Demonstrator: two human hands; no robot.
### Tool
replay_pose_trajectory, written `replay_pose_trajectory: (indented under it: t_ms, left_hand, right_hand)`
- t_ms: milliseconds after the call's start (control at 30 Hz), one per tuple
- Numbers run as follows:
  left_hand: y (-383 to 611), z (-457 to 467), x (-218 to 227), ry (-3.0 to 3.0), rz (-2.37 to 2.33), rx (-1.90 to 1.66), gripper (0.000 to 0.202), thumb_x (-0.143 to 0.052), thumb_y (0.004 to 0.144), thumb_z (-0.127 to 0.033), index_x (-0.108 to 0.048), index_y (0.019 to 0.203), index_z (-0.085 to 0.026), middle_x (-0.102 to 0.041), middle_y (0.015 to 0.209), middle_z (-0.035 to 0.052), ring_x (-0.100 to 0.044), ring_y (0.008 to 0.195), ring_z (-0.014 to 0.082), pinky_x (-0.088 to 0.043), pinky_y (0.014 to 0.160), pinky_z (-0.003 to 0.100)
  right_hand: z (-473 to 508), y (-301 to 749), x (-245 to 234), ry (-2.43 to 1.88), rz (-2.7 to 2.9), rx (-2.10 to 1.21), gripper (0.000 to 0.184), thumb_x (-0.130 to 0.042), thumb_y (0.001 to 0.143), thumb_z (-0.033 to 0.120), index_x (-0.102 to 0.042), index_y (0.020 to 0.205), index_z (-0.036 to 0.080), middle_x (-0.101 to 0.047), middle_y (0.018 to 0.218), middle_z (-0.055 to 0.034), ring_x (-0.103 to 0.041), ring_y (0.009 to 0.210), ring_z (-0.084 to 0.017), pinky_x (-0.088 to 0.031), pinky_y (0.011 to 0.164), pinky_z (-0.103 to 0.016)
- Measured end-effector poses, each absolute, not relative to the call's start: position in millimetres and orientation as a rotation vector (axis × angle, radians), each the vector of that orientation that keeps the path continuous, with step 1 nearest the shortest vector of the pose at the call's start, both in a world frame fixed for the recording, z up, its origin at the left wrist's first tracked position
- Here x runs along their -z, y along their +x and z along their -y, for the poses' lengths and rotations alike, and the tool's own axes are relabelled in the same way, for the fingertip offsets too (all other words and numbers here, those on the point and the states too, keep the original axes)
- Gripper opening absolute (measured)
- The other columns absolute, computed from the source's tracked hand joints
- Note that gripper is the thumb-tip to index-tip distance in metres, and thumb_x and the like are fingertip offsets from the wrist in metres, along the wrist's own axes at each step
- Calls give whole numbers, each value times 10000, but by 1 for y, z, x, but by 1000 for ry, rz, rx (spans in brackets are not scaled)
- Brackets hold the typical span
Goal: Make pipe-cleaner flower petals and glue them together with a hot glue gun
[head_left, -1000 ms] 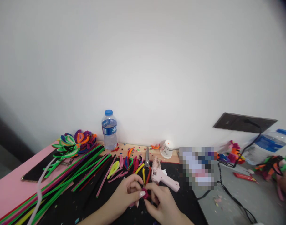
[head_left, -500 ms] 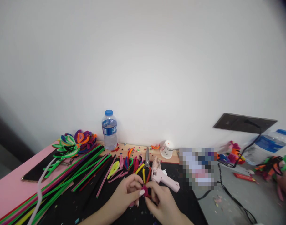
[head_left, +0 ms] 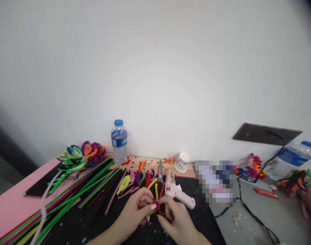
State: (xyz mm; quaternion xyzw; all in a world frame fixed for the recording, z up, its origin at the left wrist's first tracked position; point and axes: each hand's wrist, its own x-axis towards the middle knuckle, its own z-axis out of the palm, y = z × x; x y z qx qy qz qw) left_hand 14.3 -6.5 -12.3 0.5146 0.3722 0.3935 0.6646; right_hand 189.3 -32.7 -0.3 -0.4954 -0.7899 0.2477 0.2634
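Note:
A small coiled magenta pipe cleaner (head_left: 156, 205) is pinched between the thumb and fingers of my left hand (head_left: 138, 211). Against its right edge rests the bent index finger of my right hand (head_left: 178, 217), whose thumb stands apart below. Just beyond my hands lie yellow pipe cleaner pieces (head_left: 152, 183) and a red pipe cleaner piece (head_left: 162, 190). A pale pink glue gun (head_left: 181, 196) lies right of them, and scissors (head_left: 160, 172) point away behind. Pink, yellow and multicoloured pipe cleaner loops (head_left: 124, 184) lie on the black mat (head_left: 94, 227) to the left.
Long pipe cleaners (head_left: 68, 202) and a pipe cleaner flower (head_left: 79, 156) fill the left. A water bottle (head_left: 119, 143) and a paper cup (head_left: 181, 163) stand by the wall. At right are a blurred-out patch (head_left: 216, 183), a black cable (head_left: 249, 212) and another person's hand (head_left: 310, 200).
The magenta coil and my left fingers have shifted slightly left. More of the coil shows now, and my right thumb and index finger look further apart.

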Motion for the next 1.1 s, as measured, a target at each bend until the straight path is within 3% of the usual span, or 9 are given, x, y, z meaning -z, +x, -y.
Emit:
replay_pose_trajectory:
  t_ms: [1100]
  left_hand:
    - [13, 8, 13, 1222, -920, -848, 261, -665, 724, -356, -475, 711, -177, -508, 515, -75, -439, 400, 55, -323, 373, 141]
  right_hand:
    - [33, 187, -2, -1335, 2159, -637, 180, -505, 753, 138, -563, 919, 173, -310, 525, 93, -380, 451, -94, -263, 469, -202]
